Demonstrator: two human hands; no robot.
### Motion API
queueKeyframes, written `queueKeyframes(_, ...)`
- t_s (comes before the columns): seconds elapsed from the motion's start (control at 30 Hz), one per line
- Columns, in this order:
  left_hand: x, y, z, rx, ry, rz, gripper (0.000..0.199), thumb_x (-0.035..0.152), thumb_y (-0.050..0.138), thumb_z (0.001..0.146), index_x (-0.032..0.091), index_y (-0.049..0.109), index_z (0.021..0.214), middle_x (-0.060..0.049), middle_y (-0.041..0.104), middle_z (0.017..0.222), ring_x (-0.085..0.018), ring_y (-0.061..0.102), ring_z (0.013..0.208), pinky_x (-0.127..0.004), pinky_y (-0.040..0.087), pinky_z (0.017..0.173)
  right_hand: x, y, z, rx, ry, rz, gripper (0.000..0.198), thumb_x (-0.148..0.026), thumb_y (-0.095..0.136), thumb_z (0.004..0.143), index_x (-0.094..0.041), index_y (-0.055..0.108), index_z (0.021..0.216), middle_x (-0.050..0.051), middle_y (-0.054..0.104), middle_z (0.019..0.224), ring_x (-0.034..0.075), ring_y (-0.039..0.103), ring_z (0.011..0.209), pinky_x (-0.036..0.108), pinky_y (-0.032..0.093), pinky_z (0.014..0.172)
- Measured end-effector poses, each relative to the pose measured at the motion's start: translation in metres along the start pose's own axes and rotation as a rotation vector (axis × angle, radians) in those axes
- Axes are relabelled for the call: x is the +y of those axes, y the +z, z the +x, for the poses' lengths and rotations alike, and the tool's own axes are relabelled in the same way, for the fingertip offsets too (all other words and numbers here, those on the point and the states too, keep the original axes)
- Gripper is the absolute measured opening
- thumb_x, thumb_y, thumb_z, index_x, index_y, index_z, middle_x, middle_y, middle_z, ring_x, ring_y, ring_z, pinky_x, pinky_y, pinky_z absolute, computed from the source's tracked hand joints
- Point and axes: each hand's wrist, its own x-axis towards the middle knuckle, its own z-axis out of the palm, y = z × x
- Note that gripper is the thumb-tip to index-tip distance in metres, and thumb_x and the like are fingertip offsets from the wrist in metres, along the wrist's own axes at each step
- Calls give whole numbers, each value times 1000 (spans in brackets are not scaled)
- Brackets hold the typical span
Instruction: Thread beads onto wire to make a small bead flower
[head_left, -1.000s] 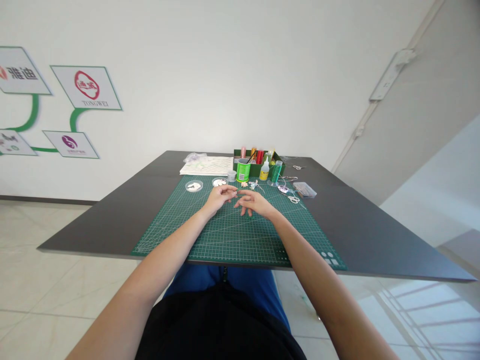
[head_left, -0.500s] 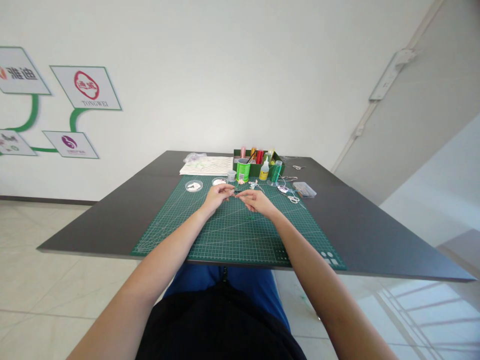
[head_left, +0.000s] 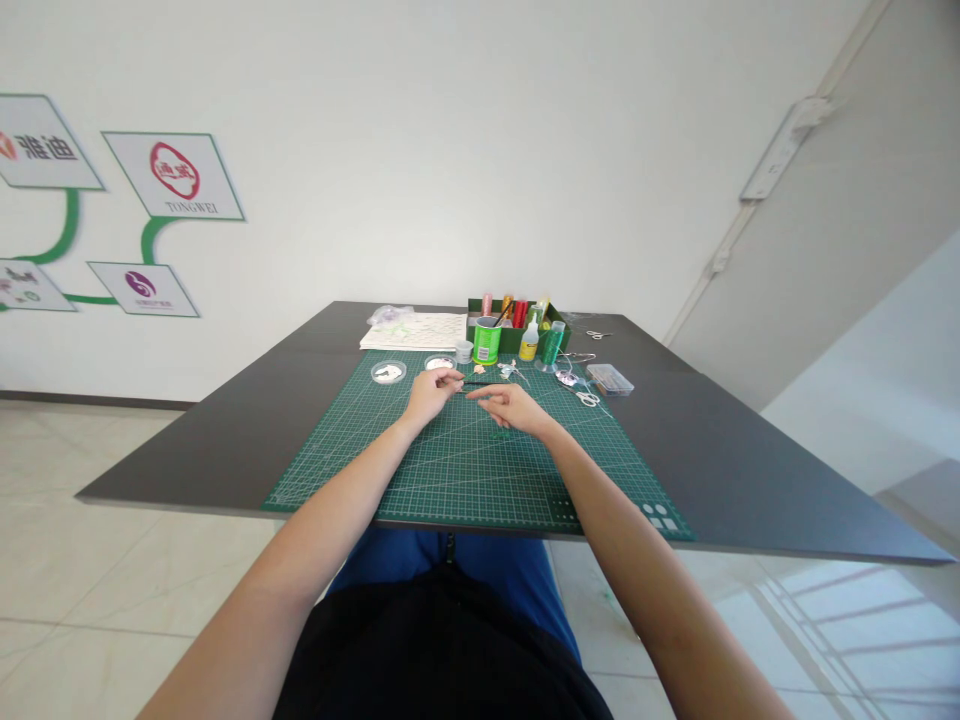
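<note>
Above the green cutting mat [head_left: 450, 470], my left hand [head_left: 433, 394] pinches a thin dark stick [head_left: 484, 383] between thumb and fingertips. It points right, passing just beyond the fingers of my right hand [head_left: 511, 408]. That hand has its index finger stretched toward the left fingertips and the others loosely bent apart; anything tiny at its tips is too small to see. Just past the hands lie a small pinkish piece [head_left: 479, 369] and a pale flower-like piece [head_left: 510, 370] with thin strands. A faint green bit [head_left: 500, 434] shows below my right hand.
Two shallow dishes [head_left: 388, 372] with white contents stand left, near a small grey cup [head_left: 463, 352]. Behind are a green can [head_left: 487, 342], a glue bottle [head_left: 529, 342], a green box [head_left: 471, 308] of spools and white sheets [head_left: 412, 331]. Scissors [head_left: 587, 399] and a clear case [head_left: 610, 380] lie right.
My right index finger has straightened, and its fingertips have shifted slightly left. The dark stick now shows more of its length to the right of my left hand, which has barely moved.
</note>
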Motion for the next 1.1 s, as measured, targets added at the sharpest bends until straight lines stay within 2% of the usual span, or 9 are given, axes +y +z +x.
queueKeyframes(0.3, 1, -5, -1, 56, 116, 234, 12, 18, 72, 75, 18, 78, 86, -3, 70, 69, -17, 60, 64, -29, 45, 70, -1, 2, -1, -53, -1, -52, 46, -36, 59, 86, -8, 73, 120, -6, 46, 46, 9, 43, 43, 21, 36, 45)
queueKeyframes(0.57, 4, -4, -6, -42, 228, 501, 15, 16, 69, 80, 21, 79, 91, -6, 75, 86, -20, 64, 78, -31, 45, 76, -6, -2, -4, -55, -30, -23, 43, -39, 61, 88, -11, 74, 117, -6, 47, 47, 9, 41, 42, 21, 33, 44)
queueKeyframes(0.87, 15, -2, -12, -194, 284, 578, 15, 17, 68, 83, 22, 80, 92, -6, 73, 85, -19, 60, 74, -29, 41, 71, -11, -13, -7, -2, -87, 143, 47, -44, 66, 87, -10, 72, 120, -8, 42, 47, 8, 34, 42, 23, 28, 44)
queueKeyframes(1.1, 17, -1, -13, -245, 288, 508, 17, 14, 68, 82, 23, 80, 91, -5, 72, 84, -19, 61, 74, -30, 43, 75, -9, -21, -9, 63, -93, 223, 49, -45, 67, 87, -10, 71, 121, -9, 39, 45, 7, 29, 42, 23, 25, 44)
